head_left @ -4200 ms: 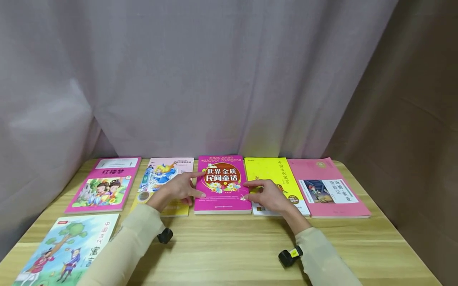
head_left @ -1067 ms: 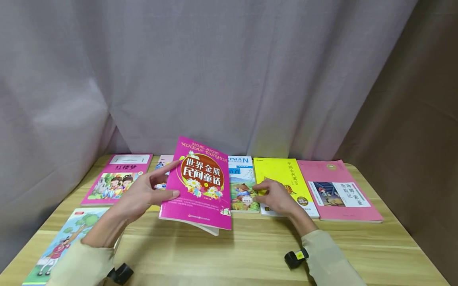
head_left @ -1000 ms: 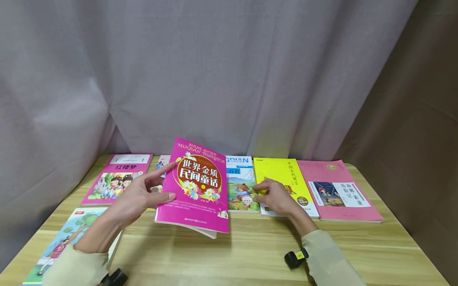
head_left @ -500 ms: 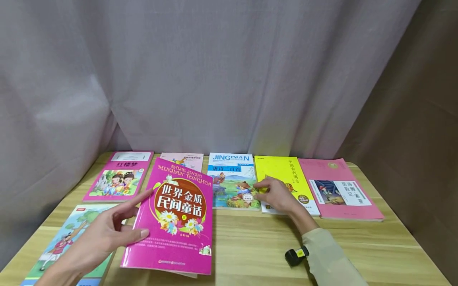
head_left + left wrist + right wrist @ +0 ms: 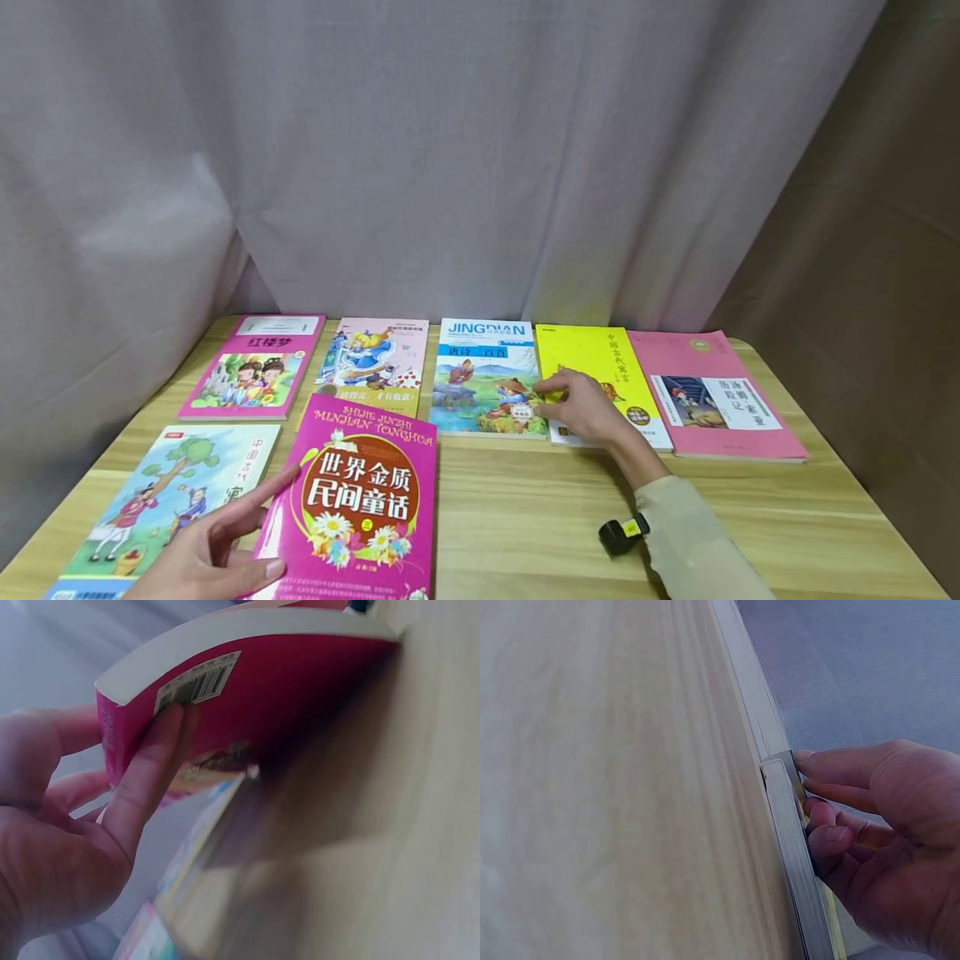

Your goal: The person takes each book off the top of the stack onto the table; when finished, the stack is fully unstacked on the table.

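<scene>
In the head view my left hand (image 5: 206,546) grips the spine side of a magenta storybook (image 5: 360,492) at the front left. The left wrist view shows fingers under its back cover (image 5: 262,697), by the barcode; the book is tilted above the table, one corner close to the wood. At the back, my right hand (image 5: 588,408) lies over the yellow book (image 5: 585,350), fingertips at the right edge of a blue-and-green book (image 5: 483,392). In the right wrist view, the right fingers (image 5: 840,765) touch the edges where these two books meet.
A pink-and-yellow book (image 5: 375,354) and a magenta book (image 5: 251,367) lie back left; a pink book (image 5: 712,400) lies back right. A light-blue book (image 5: 161,500) lies front left, partly behind my left hand. A grey curtain (image 5: 420,167) hangs behind the wooden table (image 5: 525,517).
My left hand has lifted the magenta storybook off the blue-and-green book, uncovering it, and brought it forward and left. My right hand has let go of the storybook and stayed at the back.
</scene>
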Tool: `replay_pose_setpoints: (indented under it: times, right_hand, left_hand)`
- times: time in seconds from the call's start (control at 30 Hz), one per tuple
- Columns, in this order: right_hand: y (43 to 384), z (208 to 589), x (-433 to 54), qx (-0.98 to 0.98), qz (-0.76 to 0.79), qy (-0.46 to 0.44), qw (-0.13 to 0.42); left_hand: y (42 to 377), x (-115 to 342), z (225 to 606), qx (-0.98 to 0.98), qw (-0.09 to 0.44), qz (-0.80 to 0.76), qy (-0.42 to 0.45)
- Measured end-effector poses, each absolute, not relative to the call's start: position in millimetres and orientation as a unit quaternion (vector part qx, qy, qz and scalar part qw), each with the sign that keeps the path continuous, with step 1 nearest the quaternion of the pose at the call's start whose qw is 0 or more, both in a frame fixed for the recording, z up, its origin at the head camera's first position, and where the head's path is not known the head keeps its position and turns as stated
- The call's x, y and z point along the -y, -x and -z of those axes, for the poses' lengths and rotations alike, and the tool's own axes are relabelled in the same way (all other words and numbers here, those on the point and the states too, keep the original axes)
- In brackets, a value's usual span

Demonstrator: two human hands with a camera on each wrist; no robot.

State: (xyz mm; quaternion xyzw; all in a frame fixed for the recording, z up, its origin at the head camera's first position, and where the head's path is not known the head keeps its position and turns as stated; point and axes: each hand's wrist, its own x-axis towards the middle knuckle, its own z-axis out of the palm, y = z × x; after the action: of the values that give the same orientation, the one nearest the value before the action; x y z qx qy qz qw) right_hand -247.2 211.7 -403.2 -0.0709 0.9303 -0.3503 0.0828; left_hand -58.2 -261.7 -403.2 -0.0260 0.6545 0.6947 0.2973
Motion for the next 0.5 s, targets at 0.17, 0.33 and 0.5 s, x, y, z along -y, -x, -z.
replay_pose_setpoints:
  times: [0.17,0.33,0.5]
  right_hand:
    - [247,404,-211,-0.929,0.355,0.067,0.087]
    - [247,403,-212,-0.928,0.358,0.063,0.085]
    - [247,402,-211,-0.929,0.355,0.063,0.084]
  left_hand:
    - [54,275,418,-0.636,0.322,-0.700,0.051]
    - [60,280,424,-0.690,0.318,-0.647,0.059]
    - [64,283,432,-0.727,0.317,-0.607,0.053]
